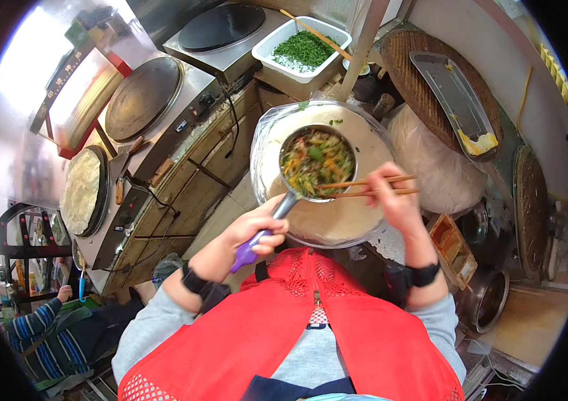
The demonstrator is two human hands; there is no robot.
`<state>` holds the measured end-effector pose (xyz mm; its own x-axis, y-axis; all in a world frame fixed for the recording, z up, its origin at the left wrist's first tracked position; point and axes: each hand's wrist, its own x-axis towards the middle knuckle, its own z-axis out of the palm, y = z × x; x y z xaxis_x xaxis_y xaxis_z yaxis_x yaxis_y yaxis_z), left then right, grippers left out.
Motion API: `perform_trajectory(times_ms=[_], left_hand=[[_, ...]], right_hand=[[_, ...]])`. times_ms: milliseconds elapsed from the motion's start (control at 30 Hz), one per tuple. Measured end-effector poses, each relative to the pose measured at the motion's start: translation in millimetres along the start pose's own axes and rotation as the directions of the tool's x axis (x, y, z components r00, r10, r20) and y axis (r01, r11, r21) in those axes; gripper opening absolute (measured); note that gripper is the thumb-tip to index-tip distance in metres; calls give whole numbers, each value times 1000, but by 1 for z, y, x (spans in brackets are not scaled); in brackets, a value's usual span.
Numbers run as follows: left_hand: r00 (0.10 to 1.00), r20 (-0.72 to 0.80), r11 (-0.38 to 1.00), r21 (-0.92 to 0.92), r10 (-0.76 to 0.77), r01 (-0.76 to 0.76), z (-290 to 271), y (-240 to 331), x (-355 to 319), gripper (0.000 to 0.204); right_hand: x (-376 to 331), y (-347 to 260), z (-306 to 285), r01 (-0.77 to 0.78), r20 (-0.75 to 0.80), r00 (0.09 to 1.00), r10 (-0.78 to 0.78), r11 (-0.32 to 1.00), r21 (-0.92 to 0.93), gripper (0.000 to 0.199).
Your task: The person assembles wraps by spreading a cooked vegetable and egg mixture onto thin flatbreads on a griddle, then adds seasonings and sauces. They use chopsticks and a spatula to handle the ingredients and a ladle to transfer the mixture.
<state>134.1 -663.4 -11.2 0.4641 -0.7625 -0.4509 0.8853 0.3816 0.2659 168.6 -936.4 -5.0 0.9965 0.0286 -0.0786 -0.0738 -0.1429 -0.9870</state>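
My left hand [254,232] is closed round the purple-ended handle of a metal saucepan [286,204]. A chopped mix [314,159] of green, orange and pale bits fills the pan. In my right hand [394,199] is a pair of wooden chopsticks [347,184], their tips in the mix at the pan's right side. Directly under the pan is a wide round tub [256,170] with clear plastic round its rim. Inside it lies a smooth cream-coloured mass [324,224], with some green bits on its far part.
A white tub [262,53] of chopped greens stands at the back. On the left counter are a round griddle [143,97] and a pale flatbread [82,190]. A metal tray [454,100] lies on a woven round board at right. Another person's striped sleeve [37,334] shows lower left.
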Motion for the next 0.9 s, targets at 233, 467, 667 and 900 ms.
perform_trajectory(times_ms=[233, 467, 667, 900], left_hand=[[995, 101, 998, -65, 13, -7, -4, -3, -1, 74], [968, 247, 991, -137, 36, -2, -10, -4, -5, 75], [963, 263, 981, -192, 54, -3, -12, 0, 2, 75], [976, 217, 987, -162, 19, 16, -9, 2, 1, 77]], right_hand=[[4, -1, -2, 95, -4, 995, -95, 995, 41, 13], [2, -11, -4, -14, 47, 999, 15, 1000, -23, 15], [5, -17, -5, 19, 225, 974, 4, 995, -98, 13], [7, -21, -10, 289, 292, 932, -213, 925, -245, 11]])
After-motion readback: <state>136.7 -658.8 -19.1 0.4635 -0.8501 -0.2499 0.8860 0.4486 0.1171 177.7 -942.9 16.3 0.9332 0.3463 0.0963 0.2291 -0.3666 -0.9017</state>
